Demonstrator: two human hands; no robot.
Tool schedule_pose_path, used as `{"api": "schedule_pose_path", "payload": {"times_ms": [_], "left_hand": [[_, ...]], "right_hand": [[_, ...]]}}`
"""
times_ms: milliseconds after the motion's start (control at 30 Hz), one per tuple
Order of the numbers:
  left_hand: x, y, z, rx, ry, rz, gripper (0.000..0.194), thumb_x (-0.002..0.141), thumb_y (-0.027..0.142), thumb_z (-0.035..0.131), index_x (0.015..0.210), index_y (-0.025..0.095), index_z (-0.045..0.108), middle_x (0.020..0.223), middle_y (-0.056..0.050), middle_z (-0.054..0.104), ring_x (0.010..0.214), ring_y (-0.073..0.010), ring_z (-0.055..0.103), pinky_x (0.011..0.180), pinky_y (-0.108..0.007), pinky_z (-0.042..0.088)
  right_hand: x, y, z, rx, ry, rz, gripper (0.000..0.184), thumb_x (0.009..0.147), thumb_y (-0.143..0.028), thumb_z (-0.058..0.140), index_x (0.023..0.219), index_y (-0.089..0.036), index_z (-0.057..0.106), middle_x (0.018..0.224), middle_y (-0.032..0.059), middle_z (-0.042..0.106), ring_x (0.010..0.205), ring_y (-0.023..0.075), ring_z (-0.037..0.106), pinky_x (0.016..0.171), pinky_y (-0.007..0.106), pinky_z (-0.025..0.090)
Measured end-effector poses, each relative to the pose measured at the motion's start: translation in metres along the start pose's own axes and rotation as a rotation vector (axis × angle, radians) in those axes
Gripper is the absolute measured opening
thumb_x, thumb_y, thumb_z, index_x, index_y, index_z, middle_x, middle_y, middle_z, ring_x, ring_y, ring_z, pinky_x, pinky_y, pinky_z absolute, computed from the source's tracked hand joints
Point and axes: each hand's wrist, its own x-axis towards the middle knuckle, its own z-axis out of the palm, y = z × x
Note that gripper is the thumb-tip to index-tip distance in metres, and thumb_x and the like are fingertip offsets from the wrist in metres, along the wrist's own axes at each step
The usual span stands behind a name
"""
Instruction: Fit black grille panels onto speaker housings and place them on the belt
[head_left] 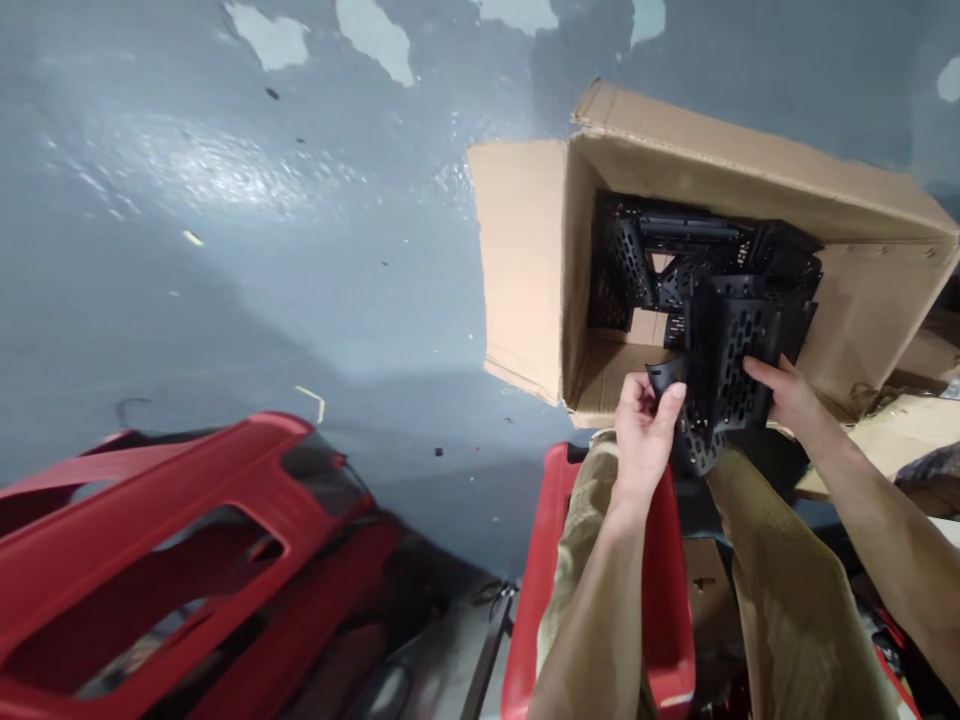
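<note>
A black perforated plastic panel (739, 350) with rows of slots is held above the near edge of an open cardboard box (521, 260). My left hand (646, 430) pinches its curved left end between thumb and fingers. On the right side, my right hand (791, 398) grips the panel, with one finger laid across its slotted face; its other fingers are partly hidden behind. Inside the box lie several more black perforated panels (675, 235), jumbled together, and the held one overlaps some of them in view.
Between my legs and beneath my left arm stands a red plastic piece (536, 600). A large red plastic frame (187, 540) with cut-outs fills the lower left. Small scraps lie on the grey floor (360, 320). Flattened cardboard (892, 430) is at the right.
</note>
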Motion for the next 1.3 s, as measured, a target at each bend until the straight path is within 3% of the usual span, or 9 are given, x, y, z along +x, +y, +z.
{"api": "schedule_pose_path", "payload": {"times_ms": [133,333,500,700,900,1033,1133,1200,1300], "left_hand": [[-0.004,0.022,-0.011,-0.069,-0.144,0.032,0.059,0.072,0.065,0.093,0.072,0.022,0.051,0.063,0.007,0.043,0.053,-0.0084,0.037,0.051,-0.020,0.035],[-0.011,0.047,-0.012,-0.095,-0.124,0.063,0.051,0.075,0.064,0.092,0.082,0.024,0.061,0.067,0.005,0.054,0.052,-0.0094,0.040,0.048,-0.021,0.037],[-0.016,0.036,0.014,0.032,-0.268,0.052,0.050,0.081,0.063,0.086,0.077,0.023,0.058,0.067,0.004,0.050,0.059,-0.0115,0.043,0.055,-0.023,0.040],[-0.013,0.020,0.029,0.244,-0.041,0.210,0.036,0.087,0.047,0.086,0.080,0.022,0.061,0.070,0.004,0.056,0.062,-0.0113,0.049,0.060,-0.023,0.042],[-0.007,0.013,0.029,0.143,-0.281,0.123,0.035,0.096,0.051,0.076,0.119,0.024,0.078,0.116,-0.011,0.077,0.097,-0.0246,0.075,0.086,-0.035,0.063],[-0.006,0.009,0.022,0.236,-0.318,0.227,0.028,0.100,0.035,0.070,0.126,0.024,0.075,0.119,-0.011,0.079,0.106,-0.0260,0.077,0.097,-0.040,0.063],[-0.008,0.010,0.014,0.345,-0.202,0.466,0.027,0.101,0.028,0.066,0.127,0.024,0.073,0.126,-0.011,0.077,0.120,-0.0272,0.073,0.106,-0.045,0.060],[-0.005,0.012,0.007,0.409,0.022,0.616,0.035,0.092,0.032,0.078,0.125,0.024,0.071,0.136,-0.012,0.072,0.135,-0.0309,0.065,0.116,-0.050,0.054],[0.006,0.012,-0.003,0.328,0.201,0.453,0.066,0.072,0.043,0.095,0.128,0.022,0.067,0.146,-0.014,0.067,0.146,-0.0356,0.057,0.124,-0.054,0.047]], "right_hand": [[0.012,0.001,-0.024,0.018,0.085,0.001,0.076,0.076,-0.065,0.084,0.140,-0.030,0.064,0.111,0.0079,0.081,0.111,0.0406,0.076,0.100,0.066,0.061],[0.027,0.003,-0.031,-0.202,0.199,-0.201,0.088,0.074,-0.057,0.083,0.151,-0.032,0.049,0.132,0.0063,0.076,0.122,0.0357,0.070,0.108,0.056,0.057],[0.032,0.013,0.003,-0.229,0.014,-0.205,0.096,0.081,-0.072,0.075,0.160,-0.030,0.038,0.143,0.0101,0.070,0.128,0.0353,0.068,0.108,0.054,0.058],[0.015,-0.004,0.033,-0.315,-0.042,-0.419,0.105,0.089,-0.073,0.073,0.170,-0.028,0.025,0.174,0.0094,0.040,0.162,0.0313,0.036,0.136,0.050,0.028],[0.004,-0.018,0.033,-0.132,-0.229,-0.312,0.103,0.081,-0.088,0.072,0.163,-0.033,0.043,0.159,0.0064,0.059,0.154,0.0330,0.048,0.127,0.050,0.043],[0.019,-0.024,0.037,-0.123,-0.413,-0.277,0.119,0.068,-0.066,0.095,0.167,-0.031,0.039,0.161,0.0073,0.057,0.151,0.0340,0.051,0.127,0.048,0.043],[0.033,-0.028,0.046,-0.097,-0.523,-0.191,0.110,0.073,-0.050,0.093,0.167,-0.030,0.041,0.158,0.0063,0.060,0.148,0.0338,0.055,0.125,0.049,0.045],[0.038,-0.031,0.054,-0.097,-0.515,-0.198,0.103,0.075,-0.044,0.090,0.165,-0.027,0.044,0.157,0.0064,0.062,0.147,0.0343,0.055,0.126,0.050,0.044],[0.036,-0.039,0.064,-0.208,-0.351,-0.286,0.098,0.076,-0.038,0.087,0.165,-0.026,0.046,0.158,0.0056,0.060,0.149,0.0339,0.052,0.132,0.051,0.035]]}}
